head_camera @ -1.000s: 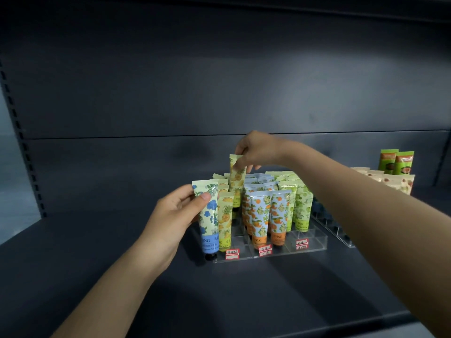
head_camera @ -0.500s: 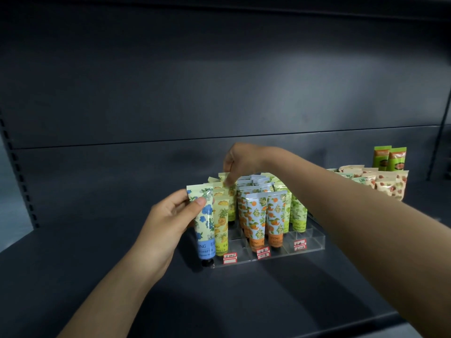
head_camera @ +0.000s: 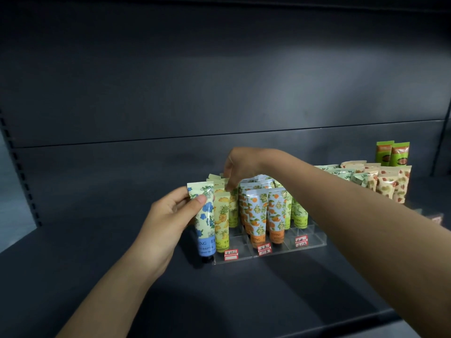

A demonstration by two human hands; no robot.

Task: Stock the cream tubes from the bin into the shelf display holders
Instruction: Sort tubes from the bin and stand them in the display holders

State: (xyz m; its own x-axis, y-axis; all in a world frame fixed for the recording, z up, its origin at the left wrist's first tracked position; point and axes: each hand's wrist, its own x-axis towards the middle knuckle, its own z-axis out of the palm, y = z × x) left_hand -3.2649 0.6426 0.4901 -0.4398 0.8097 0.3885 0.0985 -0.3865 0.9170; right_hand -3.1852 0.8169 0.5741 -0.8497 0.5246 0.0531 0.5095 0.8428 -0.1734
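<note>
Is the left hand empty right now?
No, the left hand grips a blue-flowered tube, held upright beside the clear holder.

Head-worn view, downward onto near shelf [head_camera: 268, 301]

I am in a shop, at a retail shelving bay. Below my left fingers [head_camera: 201, 199] runs a dark metal shelf [head_camera: 97, 276]. Behind my right fingers [head_camera: 228, 185] rises its matching back panel [head_camera: 219, 81], and far left of my left fingers stands a slotted upright [head_camera: 19, 167]. My left fingers hold a blue-flowered tube [head_camera: 205, 220] beside a clear acrylic display holder [head_camera: 314, 242]. There my right fingers pinch a yellow-green tube [head_camera: 233, 211] among rows of printed cream tubes [head_camera: 255, 215] standing cap down. Red-and-white price labels [head_camera: 264, 248] line the holder's front lip, below my right fingers. Farther right of them, more patterned tubes [head_camera: 388, 184] stand in rows, two green tubes [head_camera: 393, 154] behind.
</note>
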